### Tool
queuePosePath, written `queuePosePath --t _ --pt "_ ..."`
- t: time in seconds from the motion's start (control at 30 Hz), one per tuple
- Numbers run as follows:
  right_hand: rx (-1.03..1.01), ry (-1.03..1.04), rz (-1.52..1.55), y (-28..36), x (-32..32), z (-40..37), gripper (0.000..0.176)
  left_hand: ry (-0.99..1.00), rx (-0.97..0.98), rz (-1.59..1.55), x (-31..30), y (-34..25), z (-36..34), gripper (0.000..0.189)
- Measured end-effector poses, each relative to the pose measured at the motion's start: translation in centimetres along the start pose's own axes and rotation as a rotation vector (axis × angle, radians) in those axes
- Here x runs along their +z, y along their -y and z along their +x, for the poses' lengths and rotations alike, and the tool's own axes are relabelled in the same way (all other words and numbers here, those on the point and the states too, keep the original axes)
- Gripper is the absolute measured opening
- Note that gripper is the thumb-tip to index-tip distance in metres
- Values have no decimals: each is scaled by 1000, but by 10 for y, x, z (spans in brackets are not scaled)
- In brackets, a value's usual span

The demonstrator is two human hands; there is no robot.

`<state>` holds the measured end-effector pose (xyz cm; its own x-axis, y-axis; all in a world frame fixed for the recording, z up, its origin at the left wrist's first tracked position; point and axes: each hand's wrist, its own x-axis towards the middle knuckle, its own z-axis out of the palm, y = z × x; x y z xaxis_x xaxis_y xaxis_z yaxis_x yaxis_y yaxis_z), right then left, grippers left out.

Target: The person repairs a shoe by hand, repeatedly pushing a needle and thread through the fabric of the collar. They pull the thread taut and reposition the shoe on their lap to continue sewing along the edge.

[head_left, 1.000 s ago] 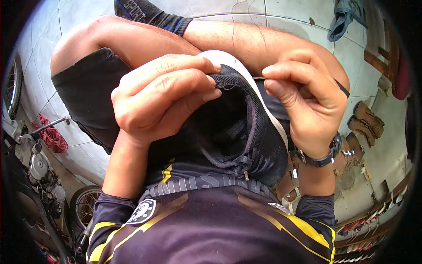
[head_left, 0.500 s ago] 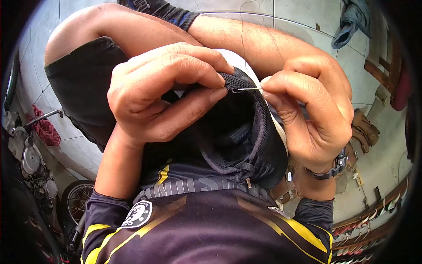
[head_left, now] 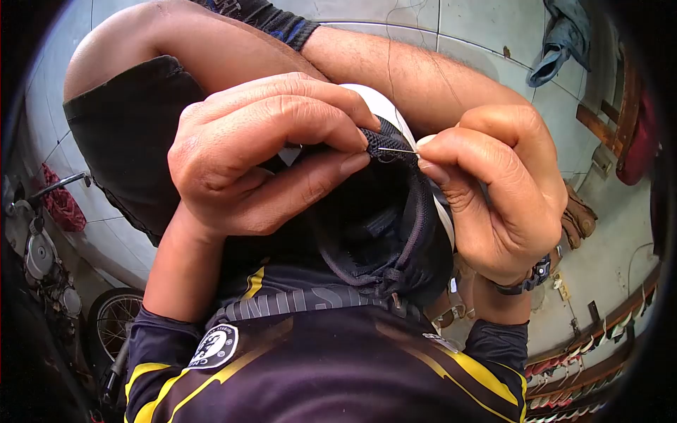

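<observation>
My left hand (head_left: 271, 148) pinches the padded collar of a black shoe (head_left: 431, 247) between thumb and fingers. The shoe rests in my lap, its white sole (head_left: 371, 99) facing away and its lace (head_left: 391, 275) tied near my waist. In my right hand (head_left: 504, 190), thumb and forefinger grip a thin sewing needle (head_left: 397, 149). It points left, lying across the knitted fabric of the collar just beside my left fingertips. Fine dark thread (head_left: 389, 63) trails loosely over my bare leg. Most of the shoe's inside is in shadow.
Around my crossed legs is a tiled floor (head_left: 486, 56). A blue-grey cloth (head_left: 564, 42) lies at upper right, near a wooden frame (head_left: 599, 123). Racks with rows of shoes (head_left: 585, 374) stand lower right. A motorbike wheel (head_left: 116, 321) and engine parts (head_left: 42, 254) are on the left.
The needle has shifted slightly and now lies over the collar's fabric rather than at its inner edge. Both hands keep their pinch; the whole view has shifted slightly.
</observation>
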<state>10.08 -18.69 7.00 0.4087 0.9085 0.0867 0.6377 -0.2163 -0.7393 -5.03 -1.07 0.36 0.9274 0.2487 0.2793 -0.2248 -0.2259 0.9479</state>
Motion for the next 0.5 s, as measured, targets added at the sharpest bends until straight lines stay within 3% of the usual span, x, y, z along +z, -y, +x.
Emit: queuePosePath --t 0.5 --pt "-45 56 -80 7 -5 11 21 -12 5 10 0 0 -1 19"
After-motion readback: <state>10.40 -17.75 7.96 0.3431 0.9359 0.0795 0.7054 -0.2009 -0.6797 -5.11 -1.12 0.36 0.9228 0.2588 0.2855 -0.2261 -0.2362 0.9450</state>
